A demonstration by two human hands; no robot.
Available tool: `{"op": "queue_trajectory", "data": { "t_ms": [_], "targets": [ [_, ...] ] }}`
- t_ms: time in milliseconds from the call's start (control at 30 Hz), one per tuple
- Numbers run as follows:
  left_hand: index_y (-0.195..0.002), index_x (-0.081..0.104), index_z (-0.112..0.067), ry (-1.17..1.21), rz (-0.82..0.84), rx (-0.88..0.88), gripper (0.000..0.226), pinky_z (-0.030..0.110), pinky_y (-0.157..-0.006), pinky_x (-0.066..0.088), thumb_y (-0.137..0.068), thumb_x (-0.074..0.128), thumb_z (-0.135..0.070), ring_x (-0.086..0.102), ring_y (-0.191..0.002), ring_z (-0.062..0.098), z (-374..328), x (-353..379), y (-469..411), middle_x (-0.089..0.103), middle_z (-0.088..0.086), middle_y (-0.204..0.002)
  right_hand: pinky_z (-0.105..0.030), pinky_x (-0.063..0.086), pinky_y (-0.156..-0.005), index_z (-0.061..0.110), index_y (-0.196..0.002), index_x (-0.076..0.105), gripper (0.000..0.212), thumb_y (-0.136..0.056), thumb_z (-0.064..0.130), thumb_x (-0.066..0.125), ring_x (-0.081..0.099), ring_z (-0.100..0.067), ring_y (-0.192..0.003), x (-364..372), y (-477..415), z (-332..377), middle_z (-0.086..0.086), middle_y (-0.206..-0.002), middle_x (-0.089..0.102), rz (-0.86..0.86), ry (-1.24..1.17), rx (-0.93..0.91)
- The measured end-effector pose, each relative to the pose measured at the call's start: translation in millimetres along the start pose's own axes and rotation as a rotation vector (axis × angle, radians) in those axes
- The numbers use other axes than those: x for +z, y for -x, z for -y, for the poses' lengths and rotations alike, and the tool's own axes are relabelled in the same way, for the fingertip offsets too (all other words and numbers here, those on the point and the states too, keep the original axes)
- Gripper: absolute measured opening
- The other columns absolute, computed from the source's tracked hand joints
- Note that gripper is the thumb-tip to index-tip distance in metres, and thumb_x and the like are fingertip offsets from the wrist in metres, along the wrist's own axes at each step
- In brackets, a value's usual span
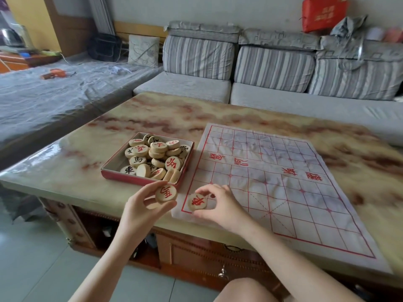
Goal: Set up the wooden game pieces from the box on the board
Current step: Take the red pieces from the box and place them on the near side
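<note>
Soft, even daylight is filling the room; nothing is clipping to white. Light is apparently arriving from the left: a pale glare band is lying along the left rim of the glossy cream-and-rust marbled tabletop [50,153]. The wrinkled white plastic board sheet with red grid lines [283,182] is catching small sheen patches on its creases. Shadows are falling faint and soft-edged, e.g. under the right hand [220,205]. Centre is reading sharp: red characters are showing crisply on the round pale wooden disc [166,194] in the left hand [137,205] and on the second wooden disc [197,201] pinched by the right. Wide-angle bowing is curving the grey striped fabric sofa [272,68]; the upper left corner is smearing.
</note>
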State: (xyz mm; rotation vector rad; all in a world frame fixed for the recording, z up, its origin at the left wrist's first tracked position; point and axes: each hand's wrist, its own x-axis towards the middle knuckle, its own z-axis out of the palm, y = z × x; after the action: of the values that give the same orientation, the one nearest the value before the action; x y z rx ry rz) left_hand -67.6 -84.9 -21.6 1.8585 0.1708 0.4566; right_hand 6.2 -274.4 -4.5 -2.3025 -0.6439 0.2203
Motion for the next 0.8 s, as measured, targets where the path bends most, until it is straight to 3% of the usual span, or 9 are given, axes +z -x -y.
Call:
{"op": "queue_trajectory", "data": {
  "t_ms": [100,233,400,500,600,700,800],
  "targets": [
    [-0.105,0.065,-0.033,-0.023,-0.024,-0.014,0.048,0.029,-0.082,0.054,-0.062,0.082,-0.019,0.066,-0.093,0.006,6.3,-7.5,4.5,0.071,-0.010,-0.097,-0.031,0.035,-0.096,0.028,-0.113,0.057,0.048,-0.071,0.044,0.074,0.034,-0.012,-0.110,20.7,-8.4,8.4,0.008,-0.109,0.050,-0.004,0.051,-0.035],
    [-0.110,0.063,-0.031,-0.075,-0.060,-0.020,0.052,0.025,-0.081,0.052,-0.062,0.082,-0.023,0.064,-0.095,0.007,10.6,-14.7,6.8,0.069,-0.011,-0.103,-0.030,0.034,-0.093,0.029,-0.112,0.058,0.050,-0.069,0.050,0.073,0.033,-0.013,-0.109,32.4,-12.0,11.4,0.010,-0.106,0.050,-0.013,0.084,-0.033],
    [-0.109,0.063,-0.033,-0.088,-0.040,-0.015,0.050,0.025,-0.083,0.051,-0.063,0.081,-0.026,0.062,-0.094,0.003,7.7,-13.9,9.3,0.068,-0.015,-0.102,-0.030,0.031,-0.098,0.029,-0.127,0.050,0.062,-0.073,0.049,0.071,0.030,-0.014,-0.115,36.2,-10.0,12.0,0.009,-0.118,0.047,-0.023,0.168,-0.049],
    [-0.108,0.062,-0.036,-0.126,-0.013,0.034,0.048,0.015,-0.081,0.045,-0.064,0.080,-0.029,0.057,-0.098,-0.004,1.5,-7.9,10.9,0.065,-0.019,-0.104,-0.029,0.028,-0.102,0.029,-0.135,0.044,0.071,-0.072,0.049,0.071,0.029,-0.012,-0.118,25.2,-3.8,6.8,0.010,-0.124,0.044,-0.037,0.124,-0.073],
    [-0.108,0.060,-0.038,-0.201,0.054,0.100,0.047,0.008,-0.079,0.039,-0.065,0.078,-0.034,0.050,-0.103,-0.006,-6.2,5.7,8.2,0.061,-0.023,-0.107,-0.023,0.025,-0.095,0.030,-0.128,0.050,0.056,-0.078,0.041,0.069,0.031,-0.007,-0.118,1.6,9.0,-7.3,0.014,-0.123,0.046,-0.091,0.052,-0.047],
    [-0.112,0.060,-0.032,-0.327,0.122,0.175,0.052,0.021,-0.093,0.038,-0.064,0.077,-0.038,0.043,-0.108,0.002,-10.5,27.0,3.9,0.055,-0.024,-0.108,-0.019,0.029,-0.090,0.034,-0.116,0.056,0.036,-0.082,0.029,0.067,0.041,-0.006,-0.113,-22.6,26.2,-25.7,0.018,-0.117,0.053,-0.143,-0.061,0.040],
    [-0.116,0.059,-0.028,-0.472,0.154,0.263,0.055,0.028,-0.099,0.028,-0.066,0.074,-0.044,0.037,-0.114,0.007,-8.9,48.5,1.5,0.054,-0.021,-0.110,-0.024,0.034,-0.095,0.040,-0.110,0.057,0.031,-0.084,0.027,0.065,0.044,-0.003,-0.112,-36.2,40.8,-35.1,0.023,-0.114,0.053,-0.159,-0.089,0.099]
  ]
}}
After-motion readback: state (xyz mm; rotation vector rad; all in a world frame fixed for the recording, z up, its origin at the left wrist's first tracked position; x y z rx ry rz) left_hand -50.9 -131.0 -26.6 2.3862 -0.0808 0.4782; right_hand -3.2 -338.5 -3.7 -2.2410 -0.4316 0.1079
